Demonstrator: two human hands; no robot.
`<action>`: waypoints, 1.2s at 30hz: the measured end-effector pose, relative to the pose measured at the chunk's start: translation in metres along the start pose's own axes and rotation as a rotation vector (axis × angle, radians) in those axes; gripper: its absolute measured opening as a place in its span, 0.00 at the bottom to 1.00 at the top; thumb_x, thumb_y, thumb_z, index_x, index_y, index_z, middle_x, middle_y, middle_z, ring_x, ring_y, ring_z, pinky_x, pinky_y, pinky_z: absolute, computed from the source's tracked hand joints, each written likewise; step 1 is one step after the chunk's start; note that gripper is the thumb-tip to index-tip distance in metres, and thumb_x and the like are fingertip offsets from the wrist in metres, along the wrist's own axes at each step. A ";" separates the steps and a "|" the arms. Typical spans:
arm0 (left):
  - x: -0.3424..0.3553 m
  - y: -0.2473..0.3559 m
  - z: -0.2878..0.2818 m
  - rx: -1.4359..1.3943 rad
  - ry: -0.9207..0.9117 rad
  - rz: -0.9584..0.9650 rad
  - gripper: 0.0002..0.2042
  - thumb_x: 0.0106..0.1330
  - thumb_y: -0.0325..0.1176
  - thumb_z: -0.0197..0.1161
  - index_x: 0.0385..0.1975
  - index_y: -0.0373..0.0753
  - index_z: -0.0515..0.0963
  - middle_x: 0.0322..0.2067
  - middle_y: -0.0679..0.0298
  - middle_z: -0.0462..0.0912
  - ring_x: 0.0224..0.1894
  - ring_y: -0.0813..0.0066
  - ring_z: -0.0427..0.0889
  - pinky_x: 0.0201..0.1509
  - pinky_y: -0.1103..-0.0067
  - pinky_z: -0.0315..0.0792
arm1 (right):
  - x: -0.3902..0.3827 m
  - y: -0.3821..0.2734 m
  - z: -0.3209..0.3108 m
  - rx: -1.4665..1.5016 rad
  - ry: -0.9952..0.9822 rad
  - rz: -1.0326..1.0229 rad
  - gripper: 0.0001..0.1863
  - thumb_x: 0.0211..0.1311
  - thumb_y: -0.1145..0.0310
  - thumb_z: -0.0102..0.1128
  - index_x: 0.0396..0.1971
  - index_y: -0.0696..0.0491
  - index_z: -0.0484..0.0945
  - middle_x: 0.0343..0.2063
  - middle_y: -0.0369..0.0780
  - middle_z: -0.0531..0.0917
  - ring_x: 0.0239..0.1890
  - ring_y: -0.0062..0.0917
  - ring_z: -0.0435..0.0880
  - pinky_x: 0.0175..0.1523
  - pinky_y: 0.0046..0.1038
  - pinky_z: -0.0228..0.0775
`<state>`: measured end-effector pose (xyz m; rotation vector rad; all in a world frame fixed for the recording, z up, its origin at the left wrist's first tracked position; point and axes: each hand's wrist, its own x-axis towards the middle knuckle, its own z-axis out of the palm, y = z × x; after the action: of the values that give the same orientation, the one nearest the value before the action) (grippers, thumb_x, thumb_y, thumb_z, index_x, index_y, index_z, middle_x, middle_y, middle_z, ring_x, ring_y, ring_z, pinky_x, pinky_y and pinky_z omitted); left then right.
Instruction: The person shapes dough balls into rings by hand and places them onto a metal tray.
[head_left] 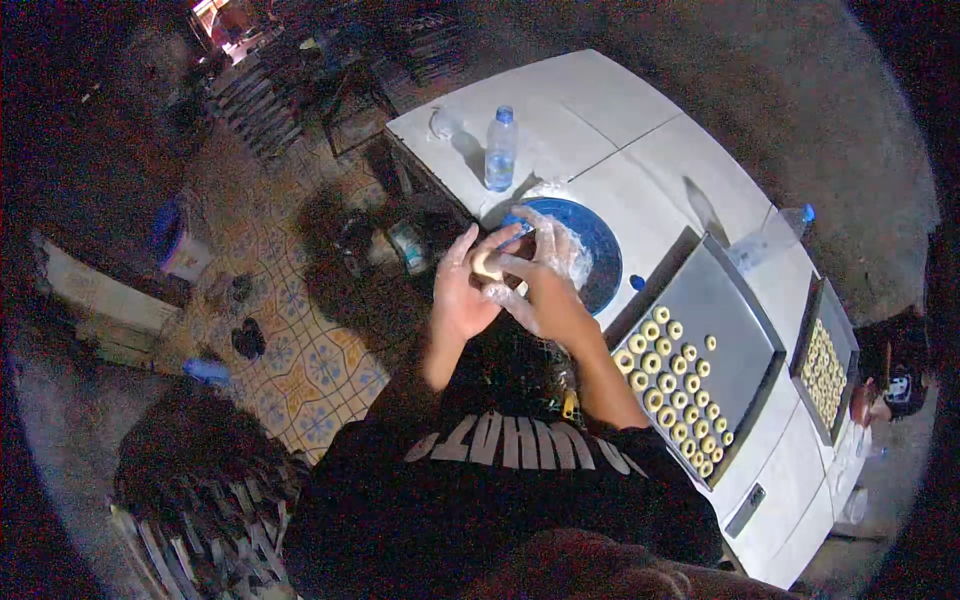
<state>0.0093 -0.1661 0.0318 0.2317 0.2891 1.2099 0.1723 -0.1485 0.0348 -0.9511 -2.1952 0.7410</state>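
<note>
A small piece of pale dough (487, 264) is held between my two hands, in front of my chest. My left hand (464, 300) is curled round it from the left, its fingers dusted with flour. From the right, the floury fingers of my right hand (548, 285) close on the same dough. Just beyond my hands lies a round blue basin (607, 283) with white flour in it, partly hidden by my right hand. To the right, a dark baking tray (735, 340) carries several dough rings (668, 382) along its left and near parts.
A water bottle (500, 150) stands upright on the white table (640, 85) beyond the basin. A blue cap (637, 283) lies beside the tray. Further right are a second bottle (780, 235) lying down and another tray (853, 340) of rings. A phone (745, 510) rests near the table's near end.
</note>
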 end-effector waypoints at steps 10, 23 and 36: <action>0.018 -0.018 0.005 0.031 0.008 -0.070 0.28 0.74 0.54 0.46 0.56 0.32 0.76 0.55 0.54 0.80 0.55 0.61 0.79 0.65 0.66 0.68 | -0.009 -0.010 -0.016 -0.331 0.075 -0.036 0.24 0.57 0.41 0.64 0.48 0.40 0.85 0.70 0.53 0.54 0.71 0.63 0.47 0.70 0.66 0.37; 0.023 -0.032 -0.006 0.089 0.033 -0.065 0.26 0.74 0.51 0.47 0.49 0.30 0.78 0.50 0.52 0.83 0.53 0.60 0.80 0.62 0.67 0.71 | -0.026 -0.009 -0.022 -0.309 0.146 -0.027 0.23 0.55 0.40 0.66 0.41 0.41 0.88 0.68 0.49 0.58 0.69 0.56 0.52 0.70 0.59 0.38; 0.029 -0.026 -0.011 0.051 0.088 -0.103 0.25 0.74 0.53 0.48 0.41 0.35 0.80 0.39 0.56 0.85 0.42 0.62 0.83 0.53 0.68 0.74 | -0.023 -0.002 -0.015 -0.319 0.134 -0.030 0.21 0.60 0.44 0.63 0.42 0.43 0.86 0.70 0.51 0.56 0.71 0.59 0.49 0.71 0.63 0.35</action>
<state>0.0374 -0.1475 0.0104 0.2054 0.4046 1.1129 0.1944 -0.1643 0.0384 -1.0865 -2.2410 0.3055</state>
